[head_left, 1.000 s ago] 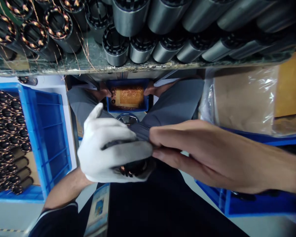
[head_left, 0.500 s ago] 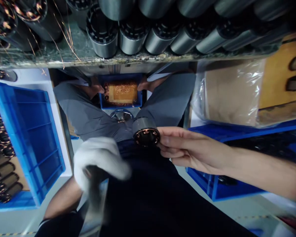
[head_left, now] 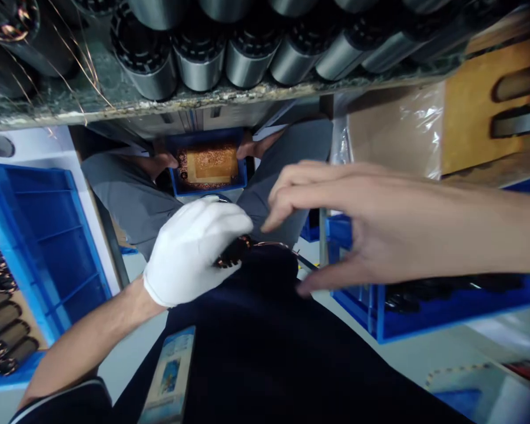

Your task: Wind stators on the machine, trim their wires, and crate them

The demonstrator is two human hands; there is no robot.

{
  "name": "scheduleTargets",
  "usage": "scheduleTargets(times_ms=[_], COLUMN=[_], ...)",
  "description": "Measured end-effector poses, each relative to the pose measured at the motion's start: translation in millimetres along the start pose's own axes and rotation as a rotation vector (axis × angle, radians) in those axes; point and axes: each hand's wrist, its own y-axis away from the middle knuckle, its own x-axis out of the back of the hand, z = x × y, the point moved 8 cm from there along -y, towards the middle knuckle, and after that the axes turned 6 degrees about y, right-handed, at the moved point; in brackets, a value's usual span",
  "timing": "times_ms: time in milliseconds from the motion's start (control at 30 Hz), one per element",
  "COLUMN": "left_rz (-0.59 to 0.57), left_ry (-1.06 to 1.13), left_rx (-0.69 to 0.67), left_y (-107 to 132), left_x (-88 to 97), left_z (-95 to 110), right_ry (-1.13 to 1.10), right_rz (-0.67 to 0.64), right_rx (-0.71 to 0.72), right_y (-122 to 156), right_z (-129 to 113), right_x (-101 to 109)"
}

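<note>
My left hand [head_left: 198, 250], in a white glove, is wrapped round a stator [head_left: 234, 252] above my lap. The stator's dark open end with copper windings faces right, while the glove hides most of its body. From it a thin copper wire [head_left: 271, 244] runs out to the right. My bare right hand [head_left: 357, 218] is just right of the stator, thumb and fingers spread apart, with nothing seen in it. It is slightly smeared by motion.
Several steel stators [head_left: 198, 65] line the bench edge [head_left: 159, 107] ahead. A blue bin with copper scraps [head_left: 242, 171] stands between my feet. Blue crates [head_left: 55, 206] flank me; a crate [head_left: 382, 321] at right holds dark parts. A card [head_left: 170, 374] lies against my dark clothing.
The stator has passed from my right hand into my gloved left hand, which moved up and inward. A dark item earlier in my left hand no longer shows. My right hand has opened.
</note>
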Motion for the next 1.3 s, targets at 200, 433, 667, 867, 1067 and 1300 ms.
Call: scheduleTargets(times_ms=[200,433,667,867,1067,1300], left_rz=[-0.155,-0.33,-0.095,-0.218,-0.323,-0.102], left_ry=[-0.107,0.001,0.015,-0.059,0.129,-0.11], left_rx=[-0.388,0.193,0.223,-0.17,0.281,0.05], left_y=[-8.4,-7.2,-10.4,-19.2,-6.2,-21.5], left_x=[-0.7,-19.9,1.2,-5.6,-23.9,4.5], left_z=[35.5,-3.8,-7.5,26.9,-8.0,8.0], right_ry=[-1.018,-0.222,-0.07,-0.948,-0.047,-0.353], right_rz=[-0.596,-0.029,0.128,-0.484,0.088,-0.104], right_rx=[-0.288,0.18,0.023,-0.335,0.103,-0.097], right_y=[7.3,-13.0,-8.4,2.6,-3.8,-0.3], right_z=[7.1,-21.5,-4.5,15.1,-16.8,9.6], right_x=[-74.5,-23.8,10.3,-66.9,-13.1,-11.0])
